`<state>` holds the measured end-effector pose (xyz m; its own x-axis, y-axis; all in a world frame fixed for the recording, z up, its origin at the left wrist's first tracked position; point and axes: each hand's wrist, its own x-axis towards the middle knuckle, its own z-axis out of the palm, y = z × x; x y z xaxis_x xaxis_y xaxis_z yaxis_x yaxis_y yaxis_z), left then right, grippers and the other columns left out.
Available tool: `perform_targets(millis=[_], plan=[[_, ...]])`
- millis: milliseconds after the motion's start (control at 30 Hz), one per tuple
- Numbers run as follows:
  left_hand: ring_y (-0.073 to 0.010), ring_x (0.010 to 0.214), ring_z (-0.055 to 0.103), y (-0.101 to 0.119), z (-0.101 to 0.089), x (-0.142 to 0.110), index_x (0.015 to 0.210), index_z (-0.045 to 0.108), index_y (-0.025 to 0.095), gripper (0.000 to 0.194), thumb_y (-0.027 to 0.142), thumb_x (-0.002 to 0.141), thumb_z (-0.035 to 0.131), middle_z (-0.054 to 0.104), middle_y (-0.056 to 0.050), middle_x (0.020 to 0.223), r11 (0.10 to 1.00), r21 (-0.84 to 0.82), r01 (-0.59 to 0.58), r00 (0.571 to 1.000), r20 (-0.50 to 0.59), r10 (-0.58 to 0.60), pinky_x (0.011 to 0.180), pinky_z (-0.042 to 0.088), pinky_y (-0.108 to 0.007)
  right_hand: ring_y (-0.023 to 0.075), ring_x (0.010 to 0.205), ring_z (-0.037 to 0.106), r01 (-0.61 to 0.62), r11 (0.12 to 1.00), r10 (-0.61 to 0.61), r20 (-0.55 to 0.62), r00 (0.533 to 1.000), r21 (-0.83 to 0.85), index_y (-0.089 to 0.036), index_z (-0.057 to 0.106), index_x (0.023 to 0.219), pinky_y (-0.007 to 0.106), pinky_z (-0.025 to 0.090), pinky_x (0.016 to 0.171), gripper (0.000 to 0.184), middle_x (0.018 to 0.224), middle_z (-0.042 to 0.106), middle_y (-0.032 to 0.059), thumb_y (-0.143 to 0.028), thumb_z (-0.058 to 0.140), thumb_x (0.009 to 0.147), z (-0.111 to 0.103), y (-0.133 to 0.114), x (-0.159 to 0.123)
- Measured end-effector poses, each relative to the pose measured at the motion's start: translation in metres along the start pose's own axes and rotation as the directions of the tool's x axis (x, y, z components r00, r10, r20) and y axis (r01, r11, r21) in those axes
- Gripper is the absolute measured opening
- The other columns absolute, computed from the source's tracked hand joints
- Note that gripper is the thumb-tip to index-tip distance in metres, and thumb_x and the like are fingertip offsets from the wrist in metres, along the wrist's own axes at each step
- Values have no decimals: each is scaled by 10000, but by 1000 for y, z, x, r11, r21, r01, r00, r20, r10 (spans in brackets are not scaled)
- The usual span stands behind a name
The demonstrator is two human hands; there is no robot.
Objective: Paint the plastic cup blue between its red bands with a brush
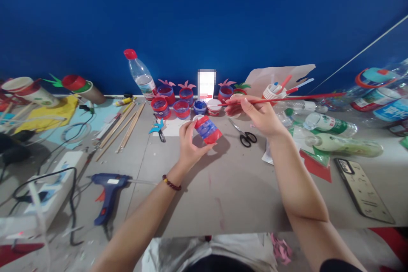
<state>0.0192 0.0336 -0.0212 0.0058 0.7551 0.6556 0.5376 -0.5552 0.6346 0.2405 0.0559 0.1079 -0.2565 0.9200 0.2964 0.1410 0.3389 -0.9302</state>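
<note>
My left hand [188, 142] is closed around a small cup [208, 129] painted red and blue, tilted on its side above the table. My right hand [259, 115] grips a long red paintbrush [299, 98], its handle pointing right. The brush's front end lies close to a small white jar with red paint [213, 108]. Just left of that jar is a jar of blue paint [200, 107]. Several red and blue painted cups [161, 108] stand along the wall, some with paper leaves on top. Black-handled scissors [247, 138] lie beneath my right hand.
A blue glue gun [110, 193], a white power strip [55, 189] and wooden sticks [129, 127] lie left. An upright plastic bottle [142, 77] stands by the blue wall. To the right are a cup of straws [273, 91], several bottles [331, 124] and a phone [363, 189].
</note>
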Motion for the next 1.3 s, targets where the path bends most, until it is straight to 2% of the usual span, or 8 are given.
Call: perform_targets(millis=[133,367,567,800,933,1100,1300], plan=[[-274,1114,542,-1,1,0,1359,452,226,883,534,629,841,494,-98,1180,999,-5,-34,999,-24,34,976,487,-480,172,748,688,-55,994,51,45,998,92,-201,719,862,374,598,768,329,818,701,49,-513,620,886,3,1,0],[-281,1100,541,1,1,-1,1327,467,222,852,513,621,846,499,-100,1166,999,8,-46,999,-1,46,954,500,-486,164,745,698,-163,986,165,147,975,-25,-185,682,873,358,579,779,204,766,723,36,-387,652,866,10,7,0],[-291,1101,547,2,1,-2,1318,467,223,866,496,596,860,509,-102,1163,998,32,-58,998,10,57,959,501,-492,176,765,707,-149,982,164,126,978,-120,-184,676,858,366,579,792,176,776,736,48,-351,621,866,15,4,1],[-282,1085,555,5,1,0,1305,480,216,838,440,598,869,520,-96,1157,996,11,-85,996,-2,85,941,514,-472,206,723,690,-145,977,157,66,985,-158,-196,676,782,430,572,760,202,748,716,46,-384,642,848,5,7,3],[-285,1095,556,6,1,-1,1311,477,216,847,435,594,872,523,-98,1163,996,12,-85,996,0,85,962,507,-480,196,719,692,-154,968,168,58,984,-196,-181,674,785,388,569,748,220,735,717,55,-387,636,853,-2,7,4],[-295,1114,549,5,2,-1,1313,471,223,841,455,604,860,517,-104,1177,996,29,-90,996,-10,90,973,498,-495,197,705,701,-128,947,126,-27,992,-296,-181,686,776,371,576,727,233,760,736,66,-391,629,861,-9,12,4],[-295,1110,551,2,2,-2,1323,463,229,853,479,609,857,519,-107,1175,994,50,-100,995,-4,100,970,500,-491,208,695,693,-35,920,56,43,998,-390,-216,677,774,389,564,689,188,734,724,40,-327,578,888,3,3,-1]])
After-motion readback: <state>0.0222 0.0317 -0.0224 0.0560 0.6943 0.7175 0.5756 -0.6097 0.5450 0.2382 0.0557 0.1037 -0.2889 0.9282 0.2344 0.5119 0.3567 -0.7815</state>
